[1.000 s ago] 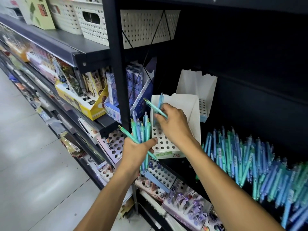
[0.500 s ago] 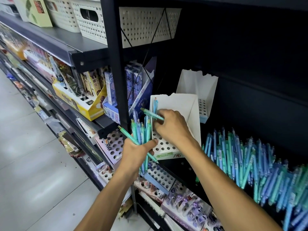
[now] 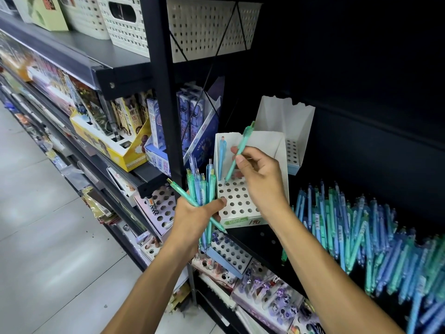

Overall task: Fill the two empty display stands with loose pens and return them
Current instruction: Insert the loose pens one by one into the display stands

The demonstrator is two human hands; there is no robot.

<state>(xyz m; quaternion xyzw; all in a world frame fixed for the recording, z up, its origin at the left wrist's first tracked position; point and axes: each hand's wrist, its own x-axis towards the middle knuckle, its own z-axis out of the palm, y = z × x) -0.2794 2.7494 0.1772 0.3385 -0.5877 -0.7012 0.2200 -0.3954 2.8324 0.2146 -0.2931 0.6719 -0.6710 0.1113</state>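
A white display stand with a grid of holes stands at the shelf's front edge. One blue pen stands upright in its back left hole. My right hand pinches a teal pen, tilted, with its tip at a hole in the stand's back row. My left hand grips a bundle of teal and blue pens just left of the stand. A second white stand sits further back, with no pens showing in it. Loose pens lie heaped on the shelf to the right.
A black shelf upright rises just left of the stands. Boxed pen displays fill the shelves to the left. More perforated stands sit on the lower shelf under my hands. White baskets stand on top. Grey floor lies to the left.
The blue pen that my right hand held now stands in the stand's back left hole. My right hand has swung the teal pen upright, tip down at the holes. My left hand stayed put.
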